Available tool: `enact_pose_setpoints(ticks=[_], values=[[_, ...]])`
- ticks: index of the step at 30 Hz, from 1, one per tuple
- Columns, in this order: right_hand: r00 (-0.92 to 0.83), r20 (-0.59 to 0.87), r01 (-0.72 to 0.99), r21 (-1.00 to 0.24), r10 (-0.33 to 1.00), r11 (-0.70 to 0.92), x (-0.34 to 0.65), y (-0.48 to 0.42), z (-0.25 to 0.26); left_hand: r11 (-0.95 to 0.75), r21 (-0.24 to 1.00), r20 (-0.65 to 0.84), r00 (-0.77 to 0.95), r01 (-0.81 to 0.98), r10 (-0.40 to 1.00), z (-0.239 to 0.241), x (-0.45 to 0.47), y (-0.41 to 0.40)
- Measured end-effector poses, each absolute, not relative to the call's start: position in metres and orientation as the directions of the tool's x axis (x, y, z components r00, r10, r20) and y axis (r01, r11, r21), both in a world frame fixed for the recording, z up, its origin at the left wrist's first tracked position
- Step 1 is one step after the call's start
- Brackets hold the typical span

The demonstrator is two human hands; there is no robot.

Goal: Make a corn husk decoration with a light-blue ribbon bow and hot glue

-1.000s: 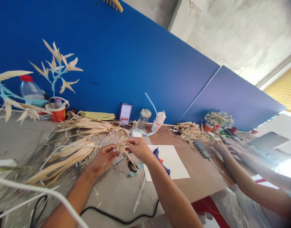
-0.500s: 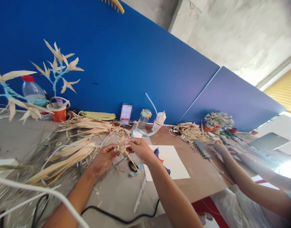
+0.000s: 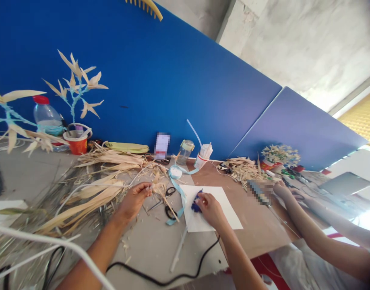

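Note:
My left hand (image 3: 139,198) pinches a small corn-husk flower (image 3: 156,182) on a thin stem between thumb and fingertips. My right hand (image 3: 211,207) is over the white sheet (image 3: 233,219), its fingers closed around a dark blue glue gun (image 3: 197,204); the hand covers part of it. Scissors (image 3: 169,209) with black handles lie between my hands, partly behind the stem. A light blue ribbon (image 3: 182,197) runs past them from its roll. A white glue stick (image 3: 178,251) rests near the sheet's lower left corner.
Dried corn husks (image 3: 91,201) spread across the left. A red cup (image 3: 77,144) with a husk-flower branch stands by the blue partition (image 3: 160,80). A black cord (image 3: 160,282) crosses the front, and a white cable (image 3: 67,245) loops nearby. A co-worker's hand (image 3: 283,189) is at the right.
My right hand has left the husk flower and moved right and down onto the glue gun. The black cord has shifted right. My left hand keeps the flower nearly in place.

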State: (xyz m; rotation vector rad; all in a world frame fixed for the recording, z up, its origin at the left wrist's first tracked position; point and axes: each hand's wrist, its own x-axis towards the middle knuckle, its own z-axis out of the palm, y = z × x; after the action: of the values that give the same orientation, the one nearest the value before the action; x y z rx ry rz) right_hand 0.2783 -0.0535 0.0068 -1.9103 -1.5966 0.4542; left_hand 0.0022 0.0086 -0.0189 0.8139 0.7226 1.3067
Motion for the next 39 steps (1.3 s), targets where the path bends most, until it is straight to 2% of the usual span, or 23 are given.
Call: enact_pose_setpoints(ticks=[3,5,10,14,19,24,27,31,33,35,39], values=[[0.248,0.031,0.891,-0.400,0.968,-0.215,0.302,-0.068,-0.005,0.037,0.874,0.022,0.116,-0.485,0.993,-0.023,0.002,0.010],[0.240,-0.043,0.927,-0.288,0.970,-0.242,0.307,-0.076,-0.008,0.029,0.888,0.025,0.111,-0.459,0.993,-0.026,0.001,0.011],[0.267,-0.146,0.944,-0.158,0.953,-0.289,0.298,-0.084,-0.003,0.038,0.896,-0.014,0.058,-0.443,0.998,-0.030,-0.001,0.013],[0.216,-0.160,0.966,-0.108,0.963,-0.235,0.298,-0.080,-0.001,0.024,0.894,-0.009,0.035,-0.448,0.999,-0.027,-0.001,0.012],[0.138,-0.126,0.957,-0.237,0.982,-0.165,0.309,-0.075,-0.004,0.044,0.844,-0.019,0.053,-0.534,0.998,-0.022,-0.001,0.010],[0.205,-0.003,0.857,-0.483,0.979,-0.181,0.322,-0.076,-0.001,0.078,0.802,0.010,0.144,-0.592,0.990,-0.021,-0.004,0.008],[0.262,0.082,0.683,-0.720,0.962,-0.125,0.327,-0.074,0.004,0.109,0.773,0.019,0.195,-0.625,0.981,-0.021,-0.004,0.006],[0.254,0.072,0.275,-0.962,0.964,-0.001,0.307,-0.060,0.017,0.134,0.765,0.025,0.237,-0.629,0.971,-0.023,-0.007,0.006],[0.252,0.113,0.043,-0.994,0.961,0.105,0.286,-0.050,0.026,0.147,0.762,0.016,0.245,-0.631,0.969,-0.024,-0.009,0.007],[0.178,0.127,-0.103,-0.984,0.976,0.147,0.262,-0.040,0.035,0.154,0.756,0.013,0.249,-0.636,0.969,-0.025,-0.013,0.008],[-0.062,0.185,-0.187,-0.968,0.981,0.170,0.226,-0.027,0.049,0.156,0.733,0.011,0.241,-0.663,0.971,-0.021,-0.019,0.009]])
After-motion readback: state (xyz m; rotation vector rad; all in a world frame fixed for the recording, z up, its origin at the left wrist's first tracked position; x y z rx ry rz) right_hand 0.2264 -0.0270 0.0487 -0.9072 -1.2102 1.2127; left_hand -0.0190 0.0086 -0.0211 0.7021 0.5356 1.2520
